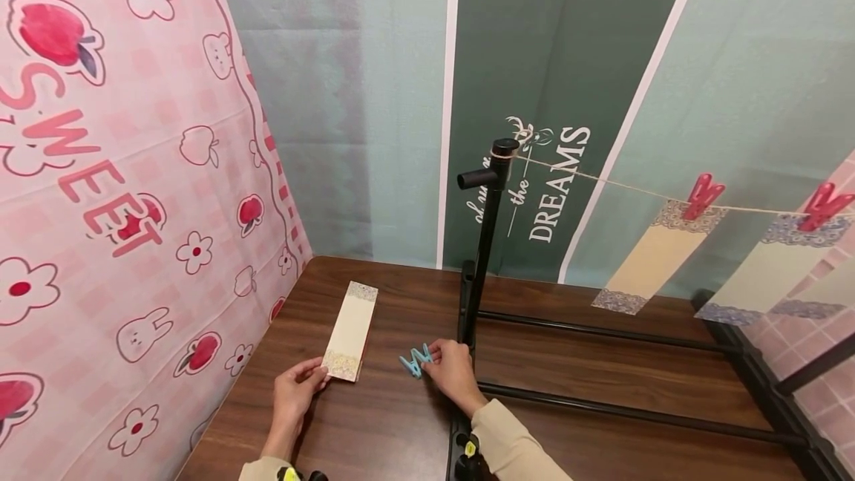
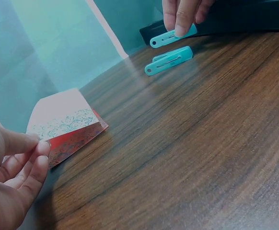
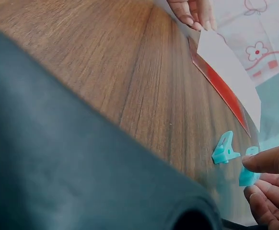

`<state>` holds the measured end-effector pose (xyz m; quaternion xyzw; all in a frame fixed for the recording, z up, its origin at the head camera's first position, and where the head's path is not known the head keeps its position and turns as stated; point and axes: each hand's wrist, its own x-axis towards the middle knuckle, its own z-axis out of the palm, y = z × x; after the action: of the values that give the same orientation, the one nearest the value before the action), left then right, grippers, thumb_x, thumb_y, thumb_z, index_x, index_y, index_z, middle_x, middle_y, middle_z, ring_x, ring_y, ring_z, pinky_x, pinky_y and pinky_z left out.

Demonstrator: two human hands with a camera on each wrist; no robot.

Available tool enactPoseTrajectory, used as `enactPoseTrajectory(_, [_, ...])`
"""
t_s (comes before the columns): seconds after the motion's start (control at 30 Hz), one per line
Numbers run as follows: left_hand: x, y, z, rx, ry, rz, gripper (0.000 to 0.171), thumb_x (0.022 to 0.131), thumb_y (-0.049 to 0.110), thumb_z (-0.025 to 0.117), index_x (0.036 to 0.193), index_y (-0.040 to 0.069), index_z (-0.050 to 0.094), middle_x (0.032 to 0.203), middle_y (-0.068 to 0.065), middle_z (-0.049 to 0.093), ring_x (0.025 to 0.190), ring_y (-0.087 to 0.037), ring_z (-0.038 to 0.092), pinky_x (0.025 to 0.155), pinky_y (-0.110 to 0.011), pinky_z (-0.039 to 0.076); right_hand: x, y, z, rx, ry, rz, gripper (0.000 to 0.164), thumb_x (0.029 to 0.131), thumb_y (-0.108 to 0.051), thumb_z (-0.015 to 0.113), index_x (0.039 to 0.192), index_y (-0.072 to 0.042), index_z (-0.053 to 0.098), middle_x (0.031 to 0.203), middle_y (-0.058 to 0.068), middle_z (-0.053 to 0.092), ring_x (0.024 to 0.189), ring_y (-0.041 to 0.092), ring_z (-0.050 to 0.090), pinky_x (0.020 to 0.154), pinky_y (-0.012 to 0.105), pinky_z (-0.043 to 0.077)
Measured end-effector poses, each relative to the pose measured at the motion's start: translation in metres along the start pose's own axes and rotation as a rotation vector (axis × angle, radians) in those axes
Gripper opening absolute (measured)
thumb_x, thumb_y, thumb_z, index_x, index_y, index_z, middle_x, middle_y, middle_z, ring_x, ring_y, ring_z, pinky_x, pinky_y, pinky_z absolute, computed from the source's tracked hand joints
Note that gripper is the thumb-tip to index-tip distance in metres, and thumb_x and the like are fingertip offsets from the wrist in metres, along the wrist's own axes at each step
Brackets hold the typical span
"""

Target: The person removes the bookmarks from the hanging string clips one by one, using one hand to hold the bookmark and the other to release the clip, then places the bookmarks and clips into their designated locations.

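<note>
At the front-left corner of a cream paper bookmark (image 1: 351,325) with lace-patterned ends, my left hand (image 1: 296,392) pinches the edge between thumb and fingers. In the left wrist view this near end is raised, and a red bookmark (image 2: 63,140) shows beneath it. My right hand (image 1: 454,373) pinches a light blue clothespin (image 2: 164,39) close above the tabletop, beside the black rack post. A second blue clothespin (image 3: 223,149) lies on the wood right beside the held one.
A black rack (image 1: 486,243) stands on the brown wooden table (image 1: 394,421). From its post a string (image 1: 628,185) runs right, where red clothespins (image 1: 701,195) hold patterned paper strips (image 1: 657,258). A pink printed cloth (image 1: 160,169) hangs along the left side.
</note>
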<state>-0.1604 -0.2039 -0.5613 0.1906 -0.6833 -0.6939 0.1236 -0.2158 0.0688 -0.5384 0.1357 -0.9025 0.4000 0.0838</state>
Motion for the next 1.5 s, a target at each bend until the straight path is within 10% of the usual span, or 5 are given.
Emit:
enactPoseTrajectory(0.67, [-0.001, 0.000, -0.001, -0.080, -0.080, 0.038, 0.018, 0.083, -0.015, 0.066, 0.099, -0.021, 0.062, 0.076, -0.015, 0.067, 0.063, -0.017, 0.067, 0.058, -0.025, 0.057, 0.007, -0.011, -0.005, 0.010, -0.094, 0.091, 0.021, 0.061, 0.005, 0.082, 0.072, -0.002, 0.066, 0.062, -0.004, 0.059, 0.055, 0.009, 0.054, 0.053, 0.028, 0.048])
enactPoseTrajectory(0.97, [0.003, 0.005, -0.002, 0.013, -0.079, -0.078, 0.026, 0.085, -0.015, 0.064, 0.109, -0.024, 0.057, 0.080, -0.020, 0.067, 0.065, -0.020, 0.068, 0.060, -0.027, 0.058, 0.008, -0.010, -0.005, 0.010, -0.101, 0.109, 0.022, 0.062, 0.005, 0.083, 0.073, -0.002, 0.066, 0.062, -0.004, 0.058, 0.056, 0.010, 0.053, 0.053, 0.029, 0.048])
enactPoseTrajectory(1.5, [0.001, 0.009, 0.000, 0.091, -0.071, -0.081, 0.027, 0.081, -0.014, 0.068, 0.105, -0.022, 0.060, 0.079, -0.020, 0.067, 0.062, -0.022, 0.068, 0.057, -0.028, 0.057, 0.007, -0.007, -0.007, 0.120, -0.108, 0.103, 0.018, 0.066, 0.005, 0.081, 0.077, 0.000, 0.067, 0.064, -0.002, 0.061, 0.056, 0.009, 0.056, 0.051, 0.027, 0.049])
